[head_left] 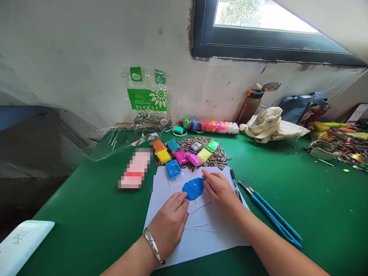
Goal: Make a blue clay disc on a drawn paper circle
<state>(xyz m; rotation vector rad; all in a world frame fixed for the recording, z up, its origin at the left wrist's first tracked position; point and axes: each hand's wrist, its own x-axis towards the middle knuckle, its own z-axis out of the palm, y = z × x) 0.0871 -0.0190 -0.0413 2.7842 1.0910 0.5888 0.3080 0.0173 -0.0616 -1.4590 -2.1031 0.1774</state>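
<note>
A flattened piece of blue modelling clay (193, 188) with a wavy edge lies on white paper (201, 237) marked with pencil lines. My left hand (169, 220), with a silver bracelet at its wrist, rests at the clay's lower left edge, fingers stretched out. On the right edge of the clay are the fingertips of my right hand (220, 189), its fingers apart. Neither hand grips anything. Just above the clay lies a blue clay packet (173, 169). A black pen (234, 180) lies right of my right hand.
Several coloured clay packets (163, 155) lie on and beside a heap of sunflower seeds (221, 157). A blue craft knife (271, 212) with its blade out lies on the right. Behind are a seed bag (148, 99), a bottle (250, 103) and a cloth bag (267, 124).
</note>
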